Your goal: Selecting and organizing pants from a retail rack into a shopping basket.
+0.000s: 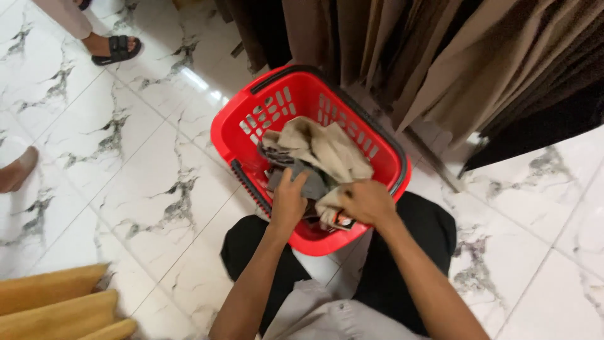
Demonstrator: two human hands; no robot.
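Observation:
A red plastic basket [234,140] with black handles sits on the floor between my knees. It holds crumpled clothes: a beige garment [327,151] on top and a grey garment [311,184] below it. My left hand [288,204] reaches into the basket and grips the grey garment. My right hand [366,201] is closed on a fold of the beige garment at the basket's near rim. A dark piece of cloth lies under both, mostly hidden.
White marble-patterned floor tiles [126,157] surround the basket. Brown and black garments [440,56] hang at the top right. Another person's sandalled foot [114,48] stands at top left, a bare foot [17,170] at the left edge. Folded mustard cloth [56,305] lies bottom left.

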